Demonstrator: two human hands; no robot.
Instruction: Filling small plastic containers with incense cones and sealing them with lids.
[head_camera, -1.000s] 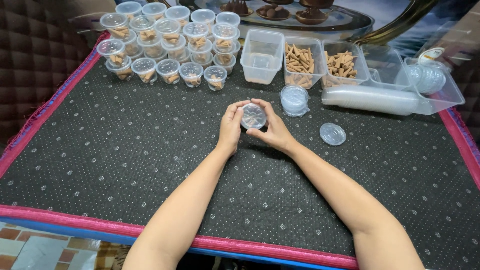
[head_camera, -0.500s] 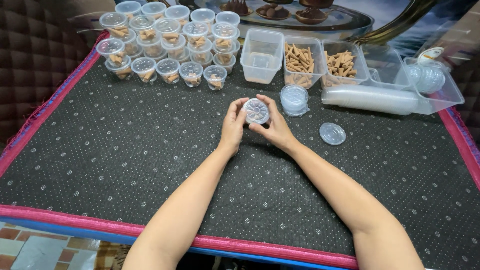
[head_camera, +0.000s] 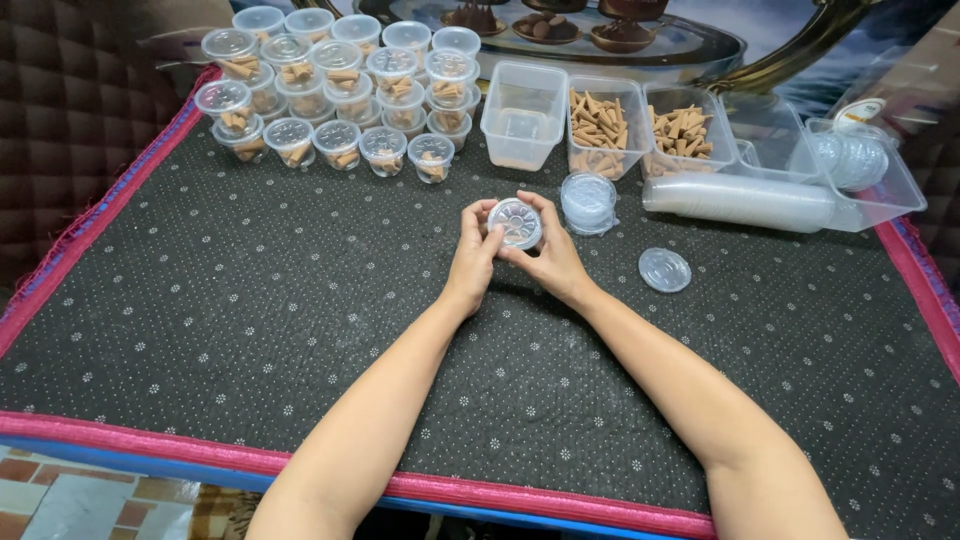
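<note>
Both hands hold one small clear plastic cup (head_camera: 515, 222) with a round lid, above the middle of a dark dotted mat (head_camera: 250, 290). My left hand (head_camera: 473, 256) grips its left side, thumb on the lid's edge. My right hand (head_camera: 545, 255) wraps the right side, fingers curled over the rim. Brown cone pieces inside the cup can barely be made out. A short stack of clear lids (head_camera: 588, 201) stands just right of the hands, and a single lid (head_camera: 664, 270) lies flat further right.
Several lidded cups (head_camera: 340, 85) holding brown cones are stacked at the back left. Behind the hands stand an empty clear tub (head_camera: 523, 112) and two tubs of cones (head_camera: 640, 130). A long sleeve of nested cups (head_camera: 740, 200) lies in a tray at the back right.
The cup has been lifted slightly and tilted in my hands, and my fingers have shifted around the lid's rim. Everything else on the mat is where it was.
</note>
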